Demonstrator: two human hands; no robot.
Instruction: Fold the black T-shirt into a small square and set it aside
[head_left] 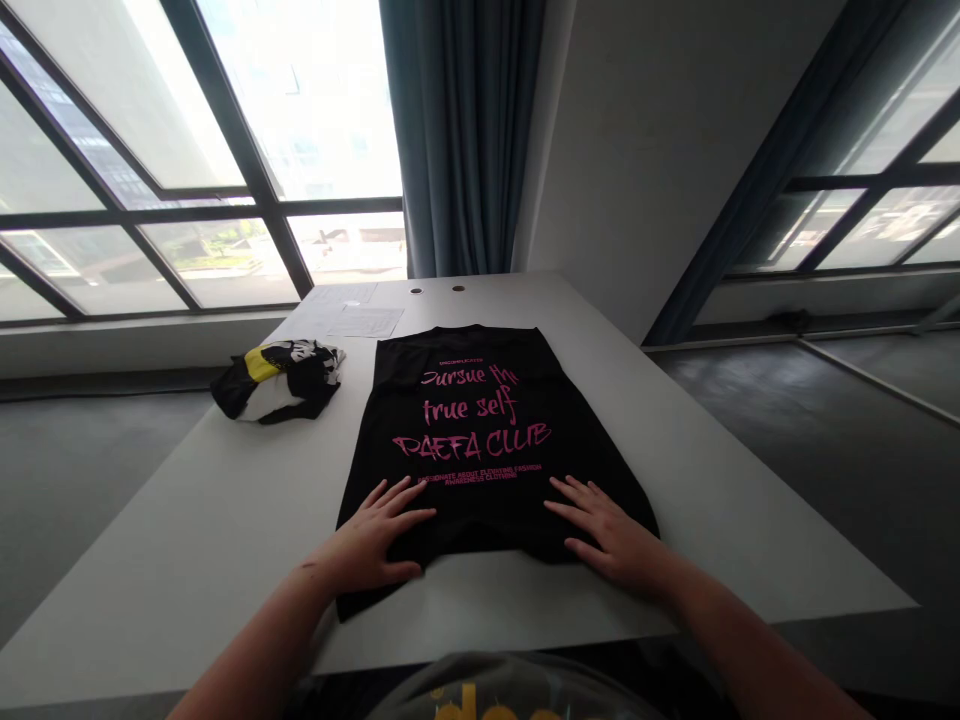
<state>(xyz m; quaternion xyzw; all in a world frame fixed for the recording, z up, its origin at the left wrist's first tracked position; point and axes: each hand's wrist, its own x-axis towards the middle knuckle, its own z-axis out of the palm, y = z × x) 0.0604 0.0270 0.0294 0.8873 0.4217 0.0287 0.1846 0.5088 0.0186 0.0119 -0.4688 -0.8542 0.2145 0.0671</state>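
Black garment [487, 520], spread on the white bench [720, 520], its near hem [472, 549] uneven. Left hand [375, 530] and right hand [609, 532] lie palm-down upon it, splayed wide, gripping nothing. Unequal sideways pressure could skew the garment and wrinkle its lettering [471, 407].

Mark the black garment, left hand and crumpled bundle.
Black garment [484, 442]: head view, on its printed middle.
Left hand [370, 537]: head view, back of the hand.
Crumpled bundle [270, 398]: head view, pale patch near its middle.
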